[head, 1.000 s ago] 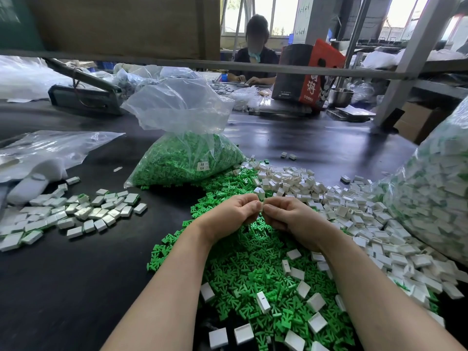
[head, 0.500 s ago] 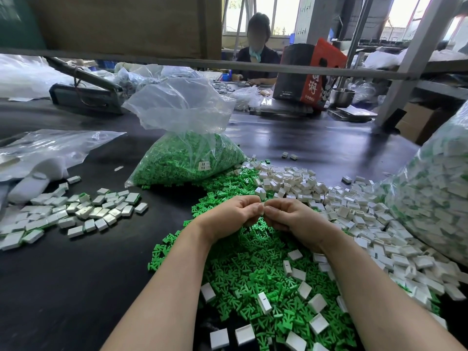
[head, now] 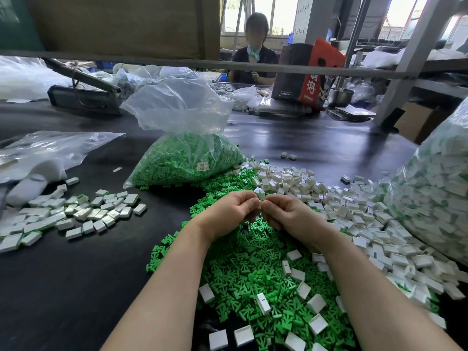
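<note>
Left hand (head: 231, 211) and right hand (head: 286, 212), fingers curled, pinch a small part hidden between their fingertips above the green pieces (head: 253, 264); judged light, rigid, slick plastic, best held by flat sides.

Hidden: piece between left hand (head: 229, 211) and right hand (head: 287, 212) fingertips. Cut off right: white-parts bag (head: 435, 196). Unreadable: green-bag label (head: 202, 166).

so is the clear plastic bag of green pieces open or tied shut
Open: the clear plastic bag of green pieces has an untied top, flaring loose above its fill.
</note>
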Demonstrator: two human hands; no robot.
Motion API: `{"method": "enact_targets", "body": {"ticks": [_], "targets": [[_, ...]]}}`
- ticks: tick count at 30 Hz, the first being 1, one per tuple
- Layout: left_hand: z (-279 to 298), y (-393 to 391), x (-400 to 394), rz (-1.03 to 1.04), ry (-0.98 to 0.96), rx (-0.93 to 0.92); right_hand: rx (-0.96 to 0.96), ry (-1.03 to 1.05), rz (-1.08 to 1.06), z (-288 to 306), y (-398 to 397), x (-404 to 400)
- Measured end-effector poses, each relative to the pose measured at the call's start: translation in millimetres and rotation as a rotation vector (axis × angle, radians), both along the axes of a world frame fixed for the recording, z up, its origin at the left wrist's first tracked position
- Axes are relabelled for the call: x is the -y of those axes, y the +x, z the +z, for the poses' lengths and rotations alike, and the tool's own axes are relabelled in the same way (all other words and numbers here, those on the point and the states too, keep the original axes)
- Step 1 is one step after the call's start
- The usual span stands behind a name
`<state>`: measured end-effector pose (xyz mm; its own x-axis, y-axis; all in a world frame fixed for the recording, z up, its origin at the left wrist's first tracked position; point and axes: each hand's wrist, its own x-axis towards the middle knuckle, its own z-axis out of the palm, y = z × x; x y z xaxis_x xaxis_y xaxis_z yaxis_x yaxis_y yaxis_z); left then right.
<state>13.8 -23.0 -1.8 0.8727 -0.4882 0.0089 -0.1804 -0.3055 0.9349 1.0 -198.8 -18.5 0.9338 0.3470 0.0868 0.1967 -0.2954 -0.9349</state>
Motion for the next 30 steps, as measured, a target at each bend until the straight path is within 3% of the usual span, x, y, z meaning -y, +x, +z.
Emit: {"method": "enact_targets", "body": {"ticks": [12, 18, 30], "targets": [[11.1, 4.2, -1.6, 0.211, -0.146, 0.24, 0.092, 0.234, -0.078, 16.1, -0.1, -5.6], [12.9, 4.1, 10.9, 0.323, -0.219, 0.394, -0.098, 0.281, -0.11, 19.0, 0.0, -11.1], [17.9, -1.0, 20.8, 0.324, -0.277, 0.376, -0.251, 0.703, -0.043, 16.3, 3.4, -15.2]]}}
